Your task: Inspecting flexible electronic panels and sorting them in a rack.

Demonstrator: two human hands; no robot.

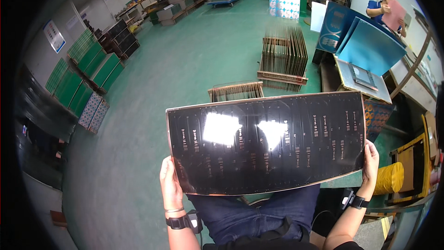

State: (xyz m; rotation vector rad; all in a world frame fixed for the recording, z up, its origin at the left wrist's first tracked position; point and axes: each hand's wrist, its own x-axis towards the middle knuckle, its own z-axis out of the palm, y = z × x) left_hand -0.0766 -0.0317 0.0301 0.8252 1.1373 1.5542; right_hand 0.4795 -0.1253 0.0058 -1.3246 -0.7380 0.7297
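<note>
A large black circuit board panel [296, 162] with rows of small copper-coloured marks is held up in front of me above my lap. Two bright light reflections glare on its glossy upper half. My left hand [170, 183] grips its left edge near the lower corner, with the fingers partly behind it. At the opposite edge my right hand [371, 159] holds the panel the same way. Just beyond the panel's far edge, a low rack [236, 90] shows partly, its lower portion hidden by the panel.
A slotted rack of upright panels [284, 55] stands on the green floor ahead. At right are blue sheets [372, 44] on a bench, a yellow roll [390, 178], and a person [381, 9] holding a pink sheet. Green panel stacks [95, 67] line the left wall.
</note>
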